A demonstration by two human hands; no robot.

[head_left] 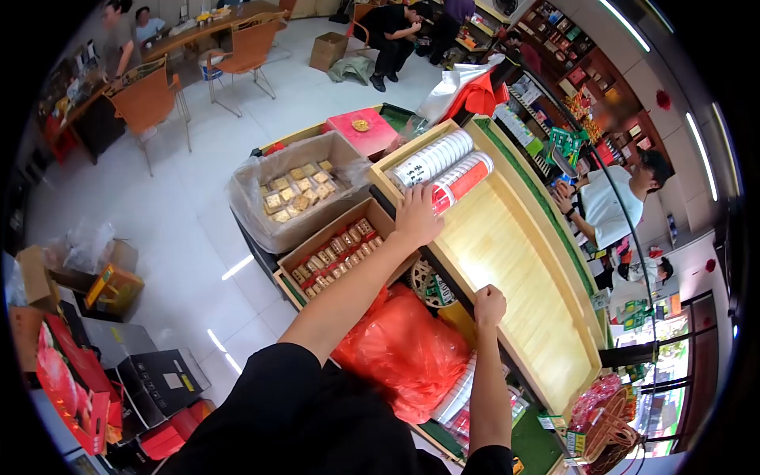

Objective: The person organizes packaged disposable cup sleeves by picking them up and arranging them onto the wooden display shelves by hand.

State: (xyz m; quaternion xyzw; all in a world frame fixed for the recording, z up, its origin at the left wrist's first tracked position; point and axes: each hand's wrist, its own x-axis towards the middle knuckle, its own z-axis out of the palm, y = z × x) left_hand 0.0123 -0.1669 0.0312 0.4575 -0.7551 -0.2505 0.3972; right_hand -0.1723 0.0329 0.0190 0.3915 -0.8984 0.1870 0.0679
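Observation:
My left hand (418, 215) reaches over the near rim of a long wooden tray (514, 261). Its fingers are closed on the near end of a clear-wrapped roll with a red label (463, 182). Beside that lies a similar roll with white discs and black writing (431, 158), at the same end of the tray. At the tray's near edge my right hand (489, 305) is closed in a fist. What it holds, if anything, is hidden.
Below the tray are a lined carton of packed biscuits (261, 170), a box of small jars (336, 253), a red plastic bag (408, 340) and a woven basket (431, 283). A pink box (360, 131) stands behind. Across the counter is a person in a white shirt (613, 206).

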